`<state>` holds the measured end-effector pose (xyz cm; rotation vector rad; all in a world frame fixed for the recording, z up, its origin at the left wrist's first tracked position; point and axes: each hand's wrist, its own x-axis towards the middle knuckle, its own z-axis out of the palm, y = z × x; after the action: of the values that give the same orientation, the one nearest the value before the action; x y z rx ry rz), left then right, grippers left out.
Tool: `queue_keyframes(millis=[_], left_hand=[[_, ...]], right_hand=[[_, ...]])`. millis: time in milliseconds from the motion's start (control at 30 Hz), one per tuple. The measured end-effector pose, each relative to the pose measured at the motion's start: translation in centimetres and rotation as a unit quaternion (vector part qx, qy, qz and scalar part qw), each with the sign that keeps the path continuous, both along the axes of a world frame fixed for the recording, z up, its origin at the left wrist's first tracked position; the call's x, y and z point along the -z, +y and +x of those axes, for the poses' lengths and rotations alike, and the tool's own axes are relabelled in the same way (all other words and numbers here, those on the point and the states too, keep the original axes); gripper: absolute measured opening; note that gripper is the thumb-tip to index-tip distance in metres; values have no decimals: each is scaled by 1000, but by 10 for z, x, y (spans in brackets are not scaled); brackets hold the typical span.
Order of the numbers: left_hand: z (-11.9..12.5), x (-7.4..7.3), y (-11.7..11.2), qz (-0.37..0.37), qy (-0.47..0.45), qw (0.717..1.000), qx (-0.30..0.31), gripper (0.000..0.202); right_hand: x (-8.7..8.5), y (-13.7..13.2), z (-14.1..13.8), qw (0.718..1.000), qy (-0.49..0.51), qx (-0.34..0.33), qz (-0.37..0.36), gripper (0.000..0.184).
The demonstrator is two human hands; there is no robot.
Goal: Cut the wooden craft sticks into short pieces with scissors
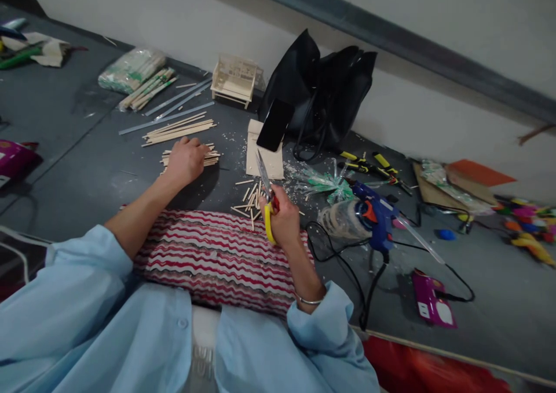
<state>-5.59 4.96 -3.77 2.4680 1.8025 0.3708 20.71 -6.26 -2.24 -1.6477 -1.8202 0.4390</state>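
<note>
My left hand (186, 160) rests fingers curled on a small pile of short wooden sticks (211, 156) on the grey floor. My right hand (284, 214) grips yellow-handled scissors (264, 185), blades pointing up and away. Several cut stick pieces (248, 199) lie scattered just left of the scissors, at the far edge of a red and white striped cloth (217, 254). Longer wooden sticks (178, 129) lie in a bundle beyond my left hand.
A blue glue gun (376, 219) with black cord lies right, beside a tape roll (341, 220). A black bag (321, 97) with a phone (275, 124) leaning on it, a small stick house (237, 79), stick packets (130, 71) and pliers (369, 164) line the wall.
</note>
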Motion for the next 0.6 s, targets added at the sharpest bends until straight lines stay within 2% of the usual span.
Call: queue_keyframes(millis=[100,200,367,600], left_hand=[[-2,-5,1,0,15,999,-46,41],[-14,-12,6,-1,10,998,-67,42],[-42,-14,17,9,-27,981,-190,36],[-49,-12,22,-21,1,980,-200,35]], right_hand=[[-1,0,0,1000,2,2,-13,34],[-2,0,-1,1000,10,3,-18,34],[-2,0,-2,1000,18,-5,-18,32],[0,1,-2,1000,16,0,-21,34]])
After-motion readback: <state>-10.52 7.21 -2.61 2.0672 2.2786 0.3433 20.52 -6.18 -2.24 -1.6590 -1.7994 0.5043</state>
